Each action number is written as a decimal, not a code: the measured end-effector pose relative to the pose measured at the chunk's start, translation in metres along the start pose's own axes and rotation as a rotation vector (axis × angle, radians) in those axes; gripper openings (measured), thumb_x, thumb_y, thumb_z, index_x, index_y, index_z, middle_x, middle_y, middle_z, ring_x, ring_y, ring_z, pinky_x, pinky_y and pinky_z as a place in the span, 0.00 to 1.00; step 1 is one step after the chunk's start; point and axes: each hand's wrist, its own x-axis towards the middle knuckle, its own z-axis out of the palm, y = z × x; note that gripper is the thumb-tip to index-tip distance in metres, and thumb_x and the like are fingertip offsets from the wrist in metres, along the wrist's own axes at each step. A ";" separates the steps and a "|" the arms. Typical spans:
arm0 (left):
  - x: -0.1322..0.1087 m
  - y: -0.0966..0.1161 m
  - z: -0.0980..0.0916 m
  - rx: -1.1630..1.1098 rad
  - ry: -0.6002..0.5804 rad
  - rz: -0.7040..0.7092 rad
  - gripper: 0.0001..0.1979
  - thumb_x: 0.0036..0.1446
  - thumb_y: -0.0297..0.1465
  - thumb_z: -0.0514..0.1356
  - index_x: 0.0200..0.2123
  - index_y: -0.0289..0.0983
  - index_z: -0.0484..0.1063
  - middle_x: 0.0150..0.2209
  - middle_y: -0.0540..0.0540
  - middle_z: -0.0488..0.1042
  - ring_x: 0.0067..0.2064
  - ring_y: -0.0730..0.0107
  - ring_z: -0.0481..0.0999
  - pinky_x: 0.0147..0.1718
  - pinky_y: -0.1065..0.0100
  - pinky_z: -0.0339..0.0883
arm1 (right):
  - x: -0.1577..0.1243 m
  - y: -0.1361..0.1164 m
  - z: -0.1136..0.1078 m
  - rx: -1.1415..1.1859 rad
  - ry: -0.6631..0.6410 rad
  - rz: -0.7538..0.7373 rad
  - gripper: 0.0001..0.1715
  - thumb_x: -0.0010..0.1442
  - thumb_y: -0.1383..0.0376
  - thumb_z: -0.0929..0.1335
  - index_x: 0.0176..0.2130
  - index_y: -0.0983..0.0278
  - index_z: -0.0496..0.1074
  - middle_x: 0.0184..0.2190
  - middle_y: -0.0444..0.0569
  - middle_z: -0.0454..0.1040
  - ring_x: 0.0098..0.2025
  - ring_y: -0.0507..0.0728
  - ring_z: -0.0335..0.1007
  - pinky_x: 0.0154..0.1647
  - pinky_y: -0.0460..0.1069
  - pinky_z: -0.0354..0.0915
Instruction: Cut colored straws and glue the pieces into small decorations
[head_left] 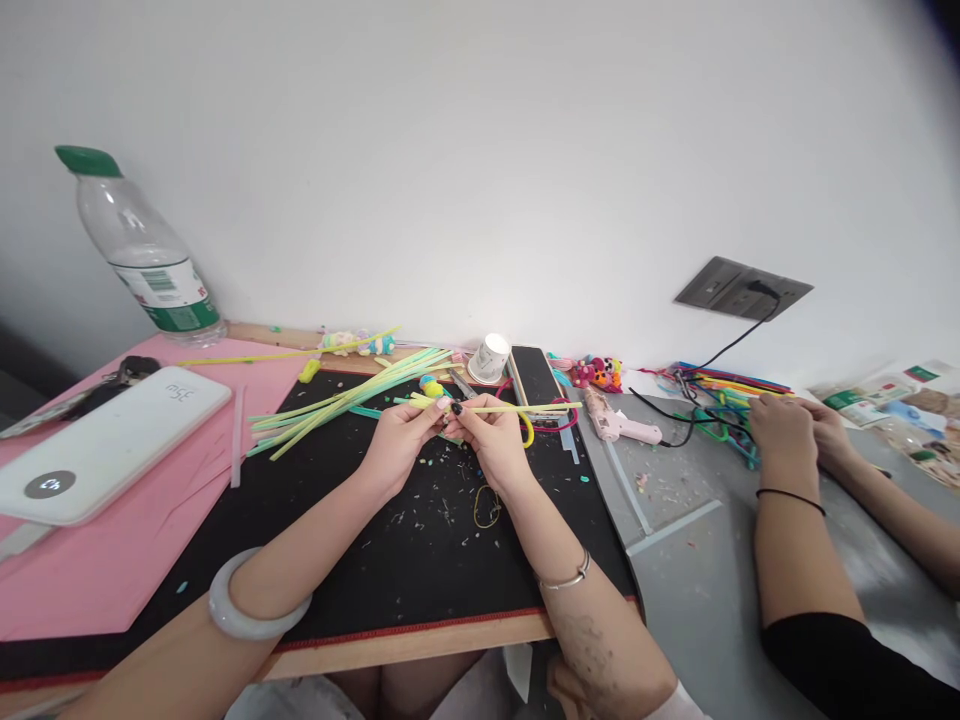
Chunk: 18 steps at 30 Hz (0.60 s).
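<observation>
My left hand (405, 440) and my right hand (491, 435) meet over the black mat (360, 570), fingertips pinched together. Between them runs a pale yellow pipe cleaner (544, 407), its long end sticking out to the right past my right hand. Both hands are closed on it; the part between the fingertips is mostly covered. Just behind my left hand lies a bundle of yellow and mint green pipe cleaners (337, 400). A small blue and yellow fuzzy piece (430, 386) sits right behind my fingers.
Behind my hands stand a paper cup (489, 358) and a phone (535, 378). To the right lies a pink glue gun (619, 420), its cord running to a wall socket (742, 290). A co-worker's hands (787, 435) work farther right. A power bank (112, 440) and bottle (150, 250) are left.
</observation>
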 end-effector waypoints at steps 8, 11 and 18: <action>0.000 0.000 -0.001 -0.011 0.014 0.001 0.13 0.45 0.38 0.68 0.25 0.32 0.77 0.27 0.47 0.74 0.31 0.72 0.71 0.36 0.66 0.67 | 0.000 -0.001 0.001 -0.008 -0.009 0.012 0.13 0.45 0.62 0.75 0.27 0.64 0.70 0.21 0.43 0.75 0.20 0.49 0.71 0.25 0.44 0.69; 0.000 0.001 -0.001 -0.033 0.002 -0.016 0.12 0.45 0.37 0.68 0.28 0.33 0.78 0.29 0.47 0.75 0.32 0.72 0.72 0.36 0.67 0.67 | 0.001 -0.001 -0.001 0.007 -0.023 0.030 0.13 0.46 0.62 0.75 0.28 0.64 0.69 0.20 0.42 0.75 0.20 0.49 0.70 0.24 0.44 0.69; 0.000 0.003 0.000 -0.069 0.023 -0.084 0.12 0.45 0.36 0.69 0.30 0.33 0.78 0.26 0.48 0.73 0.30 0.74 0.70 0.35 0.69 0.66 | 0.001 -0.002 -0.003 0.046 -0.024 0.043 0.12 0.46 0.63 0.75 0.28 0.65 0.70 0.21 0.42 0.75 0.20 0.48 0.70 0.23 0.42 0.68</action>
